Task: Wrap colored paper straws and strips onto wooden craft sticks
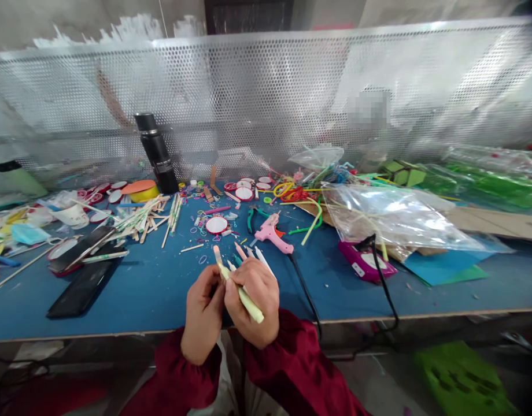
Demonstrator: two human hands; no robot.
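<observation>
My right hand is closed around a pale yellow marker, whose blunt end points down toward me. Pinched in my left hand is a small flat stick, pinkish at the top and pale yellow lower down. The marker's front end meets the stick between my fingers; its tip is hard to make out. Just beyond my hands lie several more markers, including a white marker and a peach marker, partly hidden by my right hand.
Behind the markers lie a pink glue gun with a black cord, teal-handled pliers and a small round mirror. Wooden sticks, a phone and a black bottle occupy the left. Plastic bags and a purple device lie right.
</observation>
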